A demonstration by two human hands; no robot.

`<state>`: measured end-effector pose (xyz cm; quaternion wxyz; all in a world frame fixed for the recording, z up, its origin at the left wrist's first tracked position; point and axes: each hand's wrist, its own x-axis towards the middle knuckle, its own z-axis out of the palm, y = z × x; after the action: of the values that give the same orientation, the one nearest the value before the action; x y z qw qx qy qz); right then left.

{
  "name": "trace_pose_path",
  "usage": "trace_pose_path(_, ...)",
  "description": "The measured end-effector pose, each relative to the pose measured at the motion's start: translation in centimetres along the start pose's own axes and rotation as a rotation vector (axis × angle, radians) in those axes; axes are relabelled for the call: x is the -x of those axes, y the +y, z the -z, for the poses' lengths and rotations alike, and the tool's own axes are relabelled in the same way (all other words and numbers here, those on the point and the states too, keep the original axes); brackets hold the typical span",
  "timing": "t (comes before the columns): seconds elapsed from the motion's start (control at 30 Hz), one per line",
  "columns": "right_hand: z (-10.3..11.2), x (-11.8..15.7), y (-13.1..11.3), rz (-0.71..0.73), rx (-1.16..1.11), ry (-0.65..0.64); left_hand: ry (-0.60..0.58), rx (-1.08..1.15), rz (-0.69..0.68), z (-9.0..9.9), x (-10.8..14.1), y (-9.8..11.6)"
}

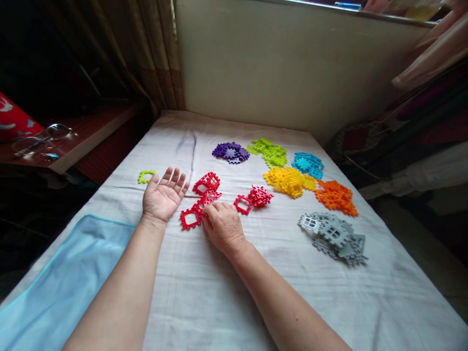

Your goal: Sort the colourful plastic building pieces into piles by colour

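Observation:
My left hand [164, 196] lies palm up with its fingers spread and nothing in it, just right of a lime-green open frame piece [146, 176]. Curled fingers of my right hand [224, 223] rest at the near edge of some red toothed pieces [190, 219]; the fingertips are hidden, so any grip there cannot be made out. Beyond them sits a red latticed piece [207, 183]. Right of my right hand are a red square frame [243, 204] and a small red pile [260, 196].
Piles of purple [231, 152], lime-green [268, 152], blue [308, 165], yellow [288, 182], orange [336, 197] and grey pieces [334, 236] lie on the pale sheet. A light-blue cloth [84, 273] covers the left front. Glasses [47, 139] rest on a side shelf.

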<state>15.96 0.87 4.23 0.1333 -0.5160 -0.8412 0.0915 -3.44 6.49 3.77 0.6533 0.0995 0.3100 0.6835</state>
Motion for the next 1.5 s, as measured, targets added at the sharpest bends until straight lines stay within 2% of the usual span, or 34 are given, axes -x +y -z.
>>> trace_pose_path(0.2, 0.4, -0.3, 0.7, -0.027, -0.164, 0.039, -0.010, -0.038, -0.010, -0.1, 0.1, 0.0)
trace_pose_path(0.37, 2.4, -0.4, 2.2, -0.045, -0.319, 0.101, 0.005, -0.018, -0.009, 0.0, 0.0, 0.0)
trace_pose_path(0.5, 4.7, -0.2, 5.0, -0.121, -0.191, 0.141, -0.007, -0.019, -0.009, 0.2, -0.1, -0.1)
trace_pose_path(0.63, 6.1, 0.1, 7.3, -0.236, 0.018, 0.070, 0.005, 0.001, 0.001, 0.0, 0.0, 0.0)
trace_pose_path(0.8, 6.5, 0.4, 7.9, -0.269, 0.100, -0.050, 0.013, 0.020, 0.007, -0.3, 0.1, 0.0)
trace_pose_path(1.0, 6.9, 0.6, 7.7, -0.268, 0.130, -0.089, 0.013, 0.014, 0.001, -0.3, 0.1, -0.1)
trace_pose_path(1.13, 6.0, 0.2, 6.2, -0.202, 0.123, -0.051, 0.021, 0.000, 0.003, -0.4, 0.2, -0.1)
trace_pose_path(1.3, 2.5, -0.1, 2.5, -0.034, 0.053, 0.007, 0.011, -0.026, -0.007, -0.3, 0.1, -0.1)
trace_pose_path(1.4, 0.7, 0.1, 0.8, -0.030, 0.051, 0.022, -0.001, -0.040, -0.010, -0.1, 0.0, -0.1)
trace_pose_path(1.5, 0.0, 0.2, 0.2, -0.064, 0.050, -0.001, -0.006, -0.045, -0.011, 0.0, 0.0, -0.1)
